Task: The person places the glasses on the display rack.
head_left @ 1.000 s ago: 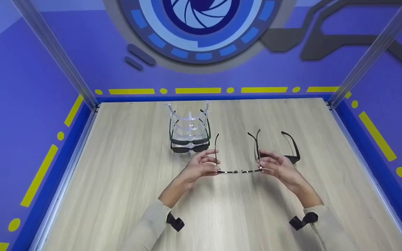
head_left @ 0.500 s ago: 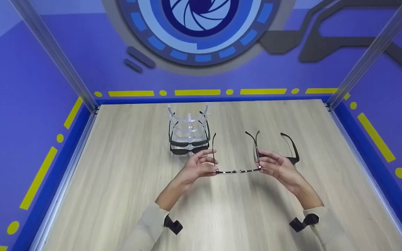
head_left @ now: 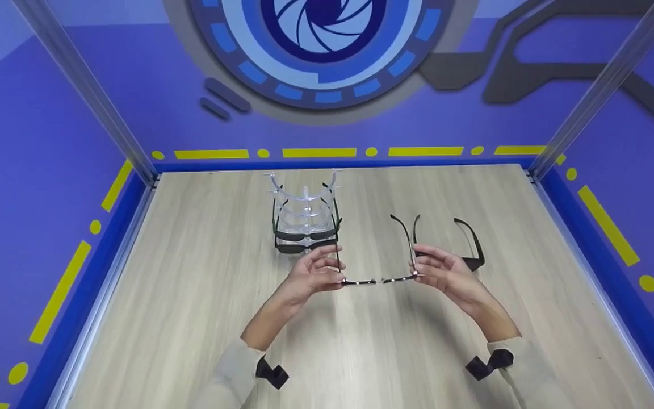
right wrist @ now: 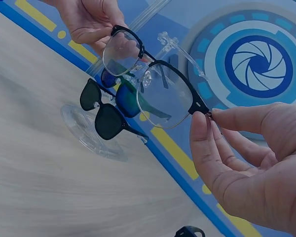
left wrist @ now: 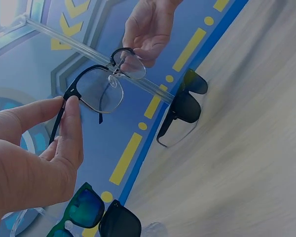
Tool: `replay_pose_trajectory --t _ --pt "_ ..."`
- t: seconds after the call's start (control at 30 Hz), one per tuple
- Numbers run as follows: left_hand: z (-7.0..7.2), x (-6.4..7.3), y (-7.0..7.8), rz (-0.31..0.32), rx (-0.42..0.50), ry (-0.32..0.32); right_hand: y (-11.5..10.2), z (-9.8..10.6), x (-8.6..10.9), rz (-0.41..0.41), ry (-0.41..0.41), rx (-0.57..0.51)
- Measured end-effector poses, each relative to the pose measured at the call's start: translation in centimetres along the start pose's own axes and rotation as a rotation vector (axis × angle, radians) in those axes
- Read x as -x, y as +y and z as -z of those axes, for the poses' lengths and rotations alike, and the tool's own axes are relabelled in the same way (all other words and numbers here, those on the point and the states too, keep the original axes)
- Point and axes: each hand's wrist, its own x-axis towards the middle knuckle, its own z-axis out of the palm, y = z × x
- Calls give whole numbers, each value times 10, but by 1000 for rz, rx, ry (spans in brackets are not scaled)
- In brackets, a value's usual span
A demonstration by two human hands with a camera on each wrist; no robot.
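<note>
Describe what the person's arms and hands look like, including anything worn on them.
The left hand and right hand are bare, without gloves. The left sleeve and right sleeve are plain pale beige. Each cuff has a small, angular black piece: the left black piece and right black piece. No cables or markings show on them.

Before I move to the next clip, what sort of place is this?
Probably a purpose-built recording booth or staged workstation: a wood-grain tabletop is walled in by blue panels printed with yellow dashes and a large round emblem, with metal-looking posts at the far corners.
</note>
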Motion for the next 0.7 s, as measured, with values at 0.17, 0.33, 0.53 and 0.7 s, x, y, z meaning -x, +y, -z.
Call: replay_pose_trajectory --t 0.17,0.33,0.53,0.7 --pt "4 6 3 -14 0 -4 1 -6 -2 -17 -5 -4" --pt "9 10 6 -29 13 -3 0 -13 -6 -34 -2 2" --pt "16 16 10 -32 4 11 1 -21 -12 -41 -8 5" --pt "21 23 12 -34 5 26 3 -27 -15 -38 -27 5"
